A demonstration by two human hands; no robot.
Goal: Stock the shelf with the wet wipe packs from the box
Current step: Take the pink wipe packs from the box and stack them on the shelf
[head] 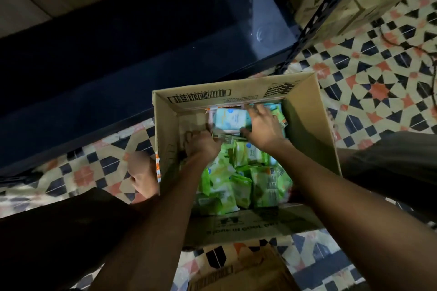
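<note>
Both hands are down in the open brown cardboard box point(305, 111) on the patterned floor, working a pale blue wet wipe pack point(229, 117) lying at the far end, long axis running left-right. The right hand point(262, 125) spreads loosely over its right end, while the left hand point(201, 143) curls at its left edge, though I can't tell if it's actually gripping. The dark metal shelf point(142, 66) sits just beyond the box.

Matt brown cardboard box point(305, 111) w/ glossy plastic wipe packs point(241, 179) (green, crinkly), dark smooth metal shelf point(142, 38).
</note>
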